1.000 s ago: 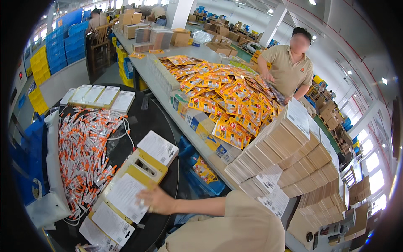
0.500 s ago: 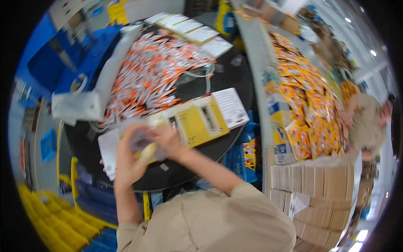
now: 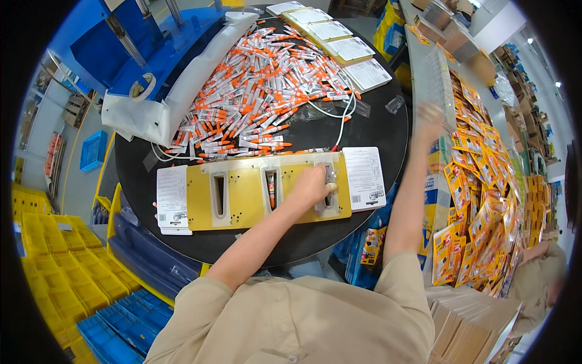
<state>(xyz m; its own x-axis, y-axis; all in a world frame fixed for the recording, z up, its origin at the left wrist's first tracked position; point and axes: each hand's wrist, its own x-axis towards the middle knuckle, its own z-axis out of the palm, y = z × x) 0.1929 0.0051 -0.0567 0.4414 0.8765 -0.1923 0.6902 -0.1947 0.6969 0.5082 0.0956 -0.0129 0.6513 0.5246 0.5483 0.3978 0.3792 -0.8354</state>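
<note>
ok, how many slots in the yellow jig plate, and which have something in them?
3. Left slot in the yellow rectangular jig plate looks empty; middle slot holds an orange-and-white tube; right slot is partly covered by the left hand, contents unclear.

Head-worn fisheye, steeply down, close

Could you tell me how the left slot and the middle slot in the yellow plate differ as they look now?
The left slot shows only dark inside, with no tube in it; the middle slot holds a white tube with an orange end. The left slot lies farther from the left hand, the middle slot right beside it. Both are narrow upright cutouts in the same yellow plate.
</note>
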